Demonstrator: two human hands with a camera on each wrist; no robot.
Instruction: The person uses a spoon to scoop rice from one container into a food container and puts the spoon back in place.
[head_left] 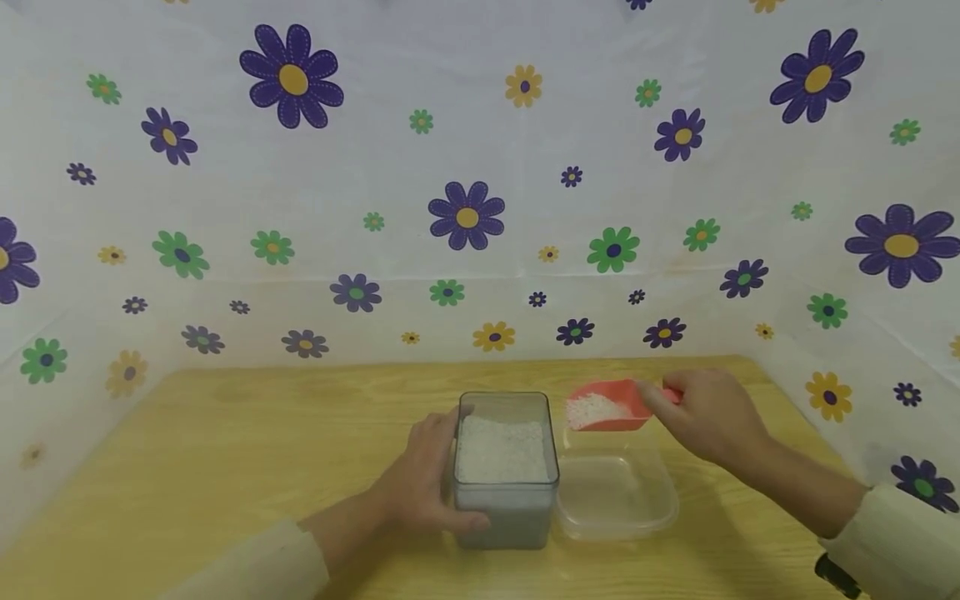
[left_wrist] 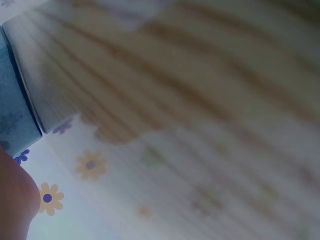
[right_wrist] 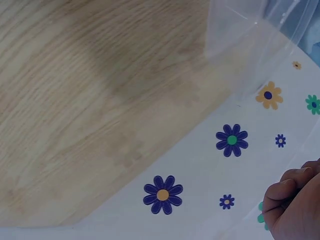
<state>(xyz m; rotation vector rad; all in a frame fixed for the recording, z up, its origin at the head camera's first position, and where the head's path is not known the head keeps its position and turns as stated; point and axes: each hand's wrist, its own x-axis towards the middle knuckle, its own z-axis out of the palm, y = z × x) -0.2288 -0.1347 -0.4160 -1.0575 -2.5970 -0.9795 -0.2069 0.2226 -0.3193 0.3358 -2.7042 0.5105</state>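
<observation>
A tall grey see-through square container (head_left: 506, 517), nearly full of white rice-like grains (head_left: 502, 450), stands on the table in the head view. My left hand (head_left: 427, 475) grips its left side, the thumb across the front and the fingers toward the back. In the left wrist view the container's bluish wall (left_wrist: 17, 95) shows beside part of that hand (left_wrist: 17, 200). My right hand (head_left: 716, 417) holds a red scoop (head_left: 630, 404) by its handle, with white grains heaped in the bowl. The scoop is over the back of a clear plastic box (head_left: 618, 500). Curled right fingers (right_wrist: 285, 192) appear in the right wrist view.
The wooden table (head_left: 225, 467) is walled at the back and both sides by a white flower-print cloth (head_left: 405, 175). The clear box sits just right of the grey container, close against it in the head view.
</observation>
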